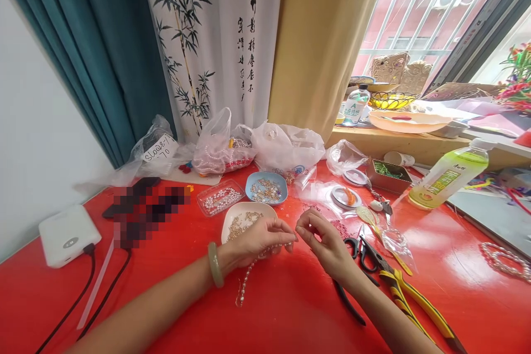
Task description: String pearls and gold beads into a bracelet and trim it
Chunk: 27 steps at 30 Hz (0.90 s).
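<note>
My left hand (262, 237), with a jade-coloured bangle (215, 264) on its wrist, is closed on a strand of pearl-like beads (244, 286). One end of the strand hangs below the palm, ending in a thin loose loop near the red table. Just to the right, my right hand (321, 237) pinches thumb and forefinger together close to my left fingertips; whatever it grips is too small to make out. Behind my left hand stands a white dish (227, 222) of gold beads, partly covered by the hand. A blue dish (284, 185) of mixed beads sits beyond it.
A clear tray (201, 200) of white beads lies left of the blue dish. Scissors (367, 251) and yellow-black pliers (398, 282) lie by my right forearm. A green drink bottle (450, 177) leans at right. Plastic bags (288, 146) line the back; a white box (68, 235) stands left.
</note>
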Motion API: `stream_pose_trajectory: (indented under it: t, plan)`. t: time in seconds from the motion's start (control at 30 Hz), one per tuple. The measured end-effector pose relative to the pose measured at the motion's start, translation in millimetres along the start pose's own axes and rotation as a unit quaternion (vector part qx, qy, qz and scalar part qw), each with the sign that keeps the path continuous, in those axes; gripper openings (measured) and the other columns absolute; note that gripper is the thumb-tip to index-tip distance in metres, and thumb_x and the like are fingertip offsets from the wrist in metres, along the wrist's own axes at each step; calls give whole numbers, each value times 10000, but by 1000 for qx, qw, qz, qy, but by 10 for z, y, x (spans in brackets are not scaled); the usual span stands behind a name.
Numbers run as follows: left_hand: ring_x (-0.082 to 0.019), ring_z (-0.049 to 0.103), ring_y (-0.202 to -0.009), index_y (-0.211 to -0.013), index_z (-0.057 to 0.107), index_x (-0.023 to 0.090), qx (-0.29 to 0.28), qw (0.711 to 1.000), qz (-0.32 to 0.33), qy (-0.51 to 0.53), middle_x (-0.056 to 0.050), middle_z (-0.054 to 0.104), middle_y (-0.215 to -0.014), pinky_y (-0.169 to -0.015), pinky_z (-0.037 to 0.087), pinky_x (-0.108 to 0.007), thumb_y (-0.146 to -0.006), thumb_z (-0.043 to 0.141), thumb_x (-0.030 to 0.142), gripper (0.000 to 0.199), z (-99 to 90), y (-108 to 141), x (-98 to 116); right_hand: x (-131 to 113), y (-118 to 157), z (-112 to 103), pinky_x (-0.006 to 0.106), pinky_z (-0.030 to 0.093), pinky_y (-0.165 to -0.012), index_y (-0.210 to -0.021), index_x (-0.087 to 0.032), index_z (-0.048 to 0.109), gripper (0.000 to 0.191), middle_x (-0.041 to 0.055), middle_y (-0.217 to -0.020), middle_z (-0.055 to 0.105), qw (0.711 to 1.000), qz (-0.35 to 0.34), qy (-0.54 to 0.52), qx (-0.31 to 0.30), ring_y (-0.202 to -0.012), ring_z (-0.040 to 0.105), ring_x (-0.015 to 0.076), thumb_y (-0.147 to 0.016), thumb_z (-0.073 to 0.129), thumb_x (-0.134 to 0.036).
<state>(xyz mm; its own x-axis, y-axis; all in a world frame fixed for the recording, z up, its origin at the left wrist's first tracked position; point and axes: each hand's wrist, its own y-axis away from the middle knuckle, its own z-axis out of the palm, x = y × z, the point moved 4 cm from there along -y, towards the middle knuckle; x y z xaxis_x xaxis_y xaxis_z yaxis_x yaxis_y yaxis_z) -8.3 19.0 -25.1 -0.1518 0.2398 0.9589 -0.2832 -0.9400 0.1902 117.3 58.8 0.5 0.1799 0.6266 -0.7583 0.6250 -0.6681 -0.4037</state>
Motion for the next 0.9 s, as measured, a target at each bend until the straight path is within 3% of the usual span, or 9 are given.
stream_pose_trajectory:
  t: [0.43, 0.63, 0.9]
  plan:
    - [-30, 293, -379, -652, 600, 128, 45, 998, 25, -27, 27, 478, -523, -374, 169, -210, -649, 614, 319, 192, -26, -3, -27, 20, 3, -7, 266, 351, -592, -680, -198, 453, 191, 5, -701, 453, 1000, 17, -2, 3, -658, 422, 140, -850, 413, -275]
    - [-39, 235, -348, -592, 602, 127, 51, 997, 28, -51, 70, 315, -373, -375, 143, -225, -652, 612, 354, 235, -39, -19, -61, 29, 7, 3, 262, 352, -589, -664, -196, 440, 207, 8, -698, 460, 1000, 11, 10, 15, -655, 419, 139, -854, 396, -269]
    - [-48, 310, -388, -590, 595, 117, 98, 995, 28, 0, 31, 428, -447, -385, 165, -210, -651, 599, 334, 225, -52, -33, -86, 23, 5, -32, 246, 373, -552, -690, -191, 501, 201, 14, -699, 527, 997, 56, 7, 55, -637, 480, 134, -822, 433, -326]
